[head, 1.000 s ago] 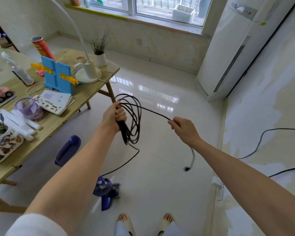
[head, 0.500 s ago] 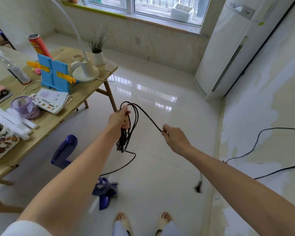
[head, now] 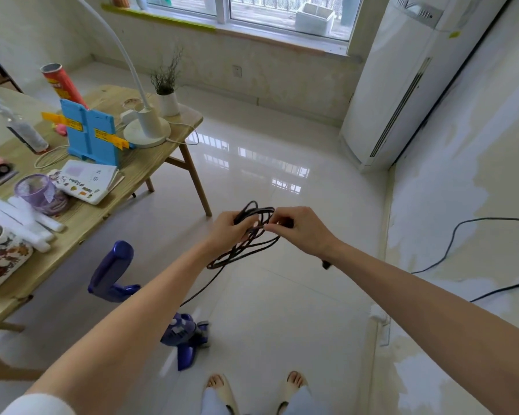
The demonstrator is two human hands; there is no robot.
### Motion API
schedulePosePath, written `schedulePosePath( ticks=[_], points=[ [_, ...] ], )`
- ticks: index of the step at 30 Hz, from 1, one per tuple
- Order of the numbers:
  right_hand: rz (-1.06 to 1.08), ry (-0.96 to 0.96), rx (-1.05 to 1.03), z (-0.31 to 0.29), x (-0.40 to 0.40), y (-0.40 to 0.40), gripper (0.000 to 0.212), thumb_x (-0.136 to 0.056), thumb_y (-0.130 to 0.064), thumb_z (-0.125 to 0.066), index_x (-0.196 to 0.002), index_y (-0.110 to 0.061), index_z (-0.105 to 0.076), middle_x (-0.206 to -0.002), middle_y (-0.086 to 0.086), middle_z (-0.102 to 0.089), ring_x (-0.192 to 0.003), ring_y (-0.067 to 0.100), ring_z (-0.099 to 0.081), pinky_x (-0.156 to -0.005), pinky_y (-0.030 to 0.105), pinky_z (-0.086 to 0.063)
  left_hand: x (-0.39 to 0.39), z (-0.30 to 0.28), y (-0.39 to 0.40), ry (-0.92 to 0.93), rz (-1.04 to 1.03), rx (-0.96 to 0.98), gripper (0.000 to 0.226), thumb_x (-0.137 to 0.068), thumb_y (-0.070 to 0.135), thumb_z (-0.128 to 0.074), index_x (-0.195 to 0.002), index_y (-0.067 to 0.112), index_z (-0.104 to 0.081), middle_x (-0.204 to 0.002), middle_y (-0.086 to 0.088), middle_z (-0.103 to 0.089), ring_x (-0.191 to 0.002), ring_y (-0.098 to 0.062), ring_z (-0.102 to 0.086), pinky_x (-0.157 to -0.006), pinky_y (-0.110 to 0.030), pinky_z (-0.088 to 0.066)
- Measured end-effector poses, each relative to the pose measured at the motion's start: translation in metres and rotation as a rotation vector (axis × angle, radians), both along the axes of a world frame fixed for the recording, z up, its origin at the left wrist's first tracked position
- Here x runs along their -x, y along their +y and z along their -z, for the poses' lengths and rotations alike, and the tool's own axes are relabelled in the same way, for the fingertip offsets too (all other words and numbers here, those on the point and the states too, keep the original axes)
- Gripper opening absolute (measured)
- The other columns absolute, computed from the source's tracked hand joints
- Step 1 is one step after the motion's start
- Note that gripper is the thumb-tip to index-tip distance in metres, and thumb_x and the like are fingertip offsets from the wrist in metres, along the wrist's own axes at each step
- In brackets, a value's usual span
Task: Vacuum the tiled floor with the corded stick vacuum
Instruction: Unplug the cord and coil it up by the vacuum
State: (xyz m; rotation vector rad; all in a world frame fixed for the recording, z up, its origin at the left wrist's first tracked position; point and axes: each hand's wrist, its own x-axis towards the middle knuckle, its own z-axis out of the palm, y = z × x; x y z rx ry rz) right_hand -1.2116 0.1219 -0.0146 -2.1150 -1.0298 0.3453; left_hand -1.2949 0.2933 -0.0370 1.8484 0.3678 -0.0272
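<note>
Leftmost, a wooden table point(head: 150, 163) carries a purple cup point(head: 39, 193), a booklet point(head: 87, 181), a blue stand point(head: 92, 136), a red tube point(head: 62, 83), a white lamp point(head: 147, 127) and a potted plant point(head: 166, 91). Below the table's near edge, the purple vacuum point(head: 150, 307) stands on the tiled floor point(head: 267, 310), its handle up beside the left forearm and its body low, just left of the person's feet point(head: 222, 387). At centre, the left hand point(head: 228, 229) grips a coiled bundle of black cord point(head: 246, 244), fingers curled round the loops. One strand runs from the coil down and left toward the vacuum. Touching the coil's right side, the right hand point(head: 303, 232) pinches the cord with thumb and curled fingers; the two hands sit just beside each other above the floor. A dark plug point(head: 326, 264) shows beneath the right wrist. Farther right, a tall white air conditioner point(head: 402, 85) stands in the far corner under the window point(head: 282, 10). At the right edge, two other black cables point(head: 450, 250) lie across the patchy wall, and a white socket strip point(head: 379, 319) sits at its base.
</note>
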Motion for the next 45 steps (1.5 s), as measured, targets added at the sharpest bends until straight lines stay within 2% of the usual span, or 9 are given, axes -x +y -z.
schedulePosePath(
  ticks=[6,14,24,30,34,38,41,43,45],
  points=[
    [0.112,-0.043,0.118,0.009,-0.025,-0.033,0.013,-0.093,-0.027,-0.062,-0.093,-0.018,-0.072,-0.058,-0.011,-0.051,-0.054,0.006,-0.045,-0.062,0.026,-0.039,-0.001,0.011,0.027,0.137,-0.256,0.263,0.032,-0.098,0.031,-0.052,-0.070,0.015,-0.049,-0.051,0.002,-0.035,-0.044,-0.012,-0.030,-0.045,-0.022,-0.025],
    [-0.129,-0.049,0.170,0.011,0.003,-0.002,0.019,-0.092,-0.032,-0.063,-0.102,-0.022,-0.076,-0.061,-0.027,-0.058,-0.059,-0.007,-0.053,-0.063,0.018,-0.037,0.031,-0.001,0.025,0.342,-0.200,0.754,0.027,-0.100,0.026,-0.043,-0.079,0.013,-0.051,-0.047,0.003,-0.038,-0.048,-0.016,-0.052,-0.047,-0.021,-0.047],
    [-0.530,0.001,0.102,0.052,0.041,0.035,0.020,-0.083,-0.028,-0.075,-0.083,-0.008,-0.067,-0.072,-0.001,-0.062,-0.064,0.014,-0.053,-0.061,0.024,-0.041,0.115,0.032,-0.019,0.487,-0.154,0.683,0.039,-0.096,0.050,-0.044,-0.077,0.015,-0.046,-0.049,0.005,-0.025,-0.034,-0.006,-0.019,-0.032,-0.017,-0.016],
    [-0.741,0.180,0.276,0.100,0.072,0.033,0.060,-0.074,-0.031,-0.081,-0.125,-0.022,-0.051,-0.121,-0.008,-0.052,-0.108,0.004,-0.047,-0.088,0.015,-0.037,0.171,0.052,-0.035,0.472,-0.191,0.548,0.038,-0.096,0.038,-0.053,-0.067,0.017,-0.040,-0.052,0.002,-0.022,-0.038,-0.010,-0.017,-0.035,-0.020,-0.016],
    [-0.719,0.382,0.334,0.121,0.104,0.046,0.016,-0.083,-0.011,-0.069,-0.092,-0.012,-0.055,-0.088,0.001,-0.063,-0.077,0.010,-0.057,-0.072,0.025,-0.047,0.194,0.062,-0.031,0.448,-0.183,0.604,0.035,-0.097,0.034,-0.052,-0.072,0.010,-0.045,-0.050,0.002,-0.022,-0.035,-0.008,-0.016,-0.033,-0.017,-0.016],
    [-0.630,0.601,0.404,0.118,0.126,0.065,0.021,-0.095,-0.010,-0.056,-0.078,-0.013,-0.044,-0.061,0.006,-0.059,-0.049,0.010,-0.058,-0.047,0.013,-0.036,0.215,0.073,-0.019,0.337,-0.285,0.645,0.032,-0.097,0.028,-0.053,-0.069,0.013,-0.046,-0.048,0.004,-0.032,-0.034,-0.006,-0.024,-0.035,-0.017,-0.018],
    [-0.530,0.642,0.401,0.128,0.138,0.081,0.021,-0.097,-0.016,-0.054,-0.078,-0.013,-0.044,-0.051,0.002,-0.044,-0.039,0.015,-0.041,-0.043,0.025,-0.041,0.237,0.088,-0.011,0.266,-0.419,0.573,0.024,-0.089,0.027,-0.066,-0.088,0.005,-0.059,-0.062,-0.001,-0.051,-0.052,-0.011,-0.049,-0.057,-0.024,-0.042],
    [-0.406,0.676,0.368,0.140,0.144,0.092,0.023,-0.097,-0.016,-0.054,-0.078,-0.012,-0.043,-0.055,0.002,-0.034,-0.042,0.015,-0.029,-0.040,0.026,-0.031,0.254,0.098,-0.006,0.279,-0.467,0.505,0.018,-0.091,0.026,-0.063,-0.080,0.013,-0.067,-0.065,-0.001,-0.060,-0.074,-0.020,-0.063,-0.082,-0.032,-0.049],
    [-0.337,0.707,0.342,0.147,0.152,0.100,0.021,-0.097,-0.019,-0.055,-0.082,-0.011,-0.042,-0.058,0.004,-0.031,-0.047,0.015,-0.026,-0.041,0.026,-0.026,0.266,0.104,0.001,0.316,-0.482,0.420,0.033,-0.093,0.031,-0.060,-0.061,0.024,-0.065,-0.060,0.000,-0.059,-0.081,-0.023,-0.068,-0.085,-0.028,-0.051]
  ],
)
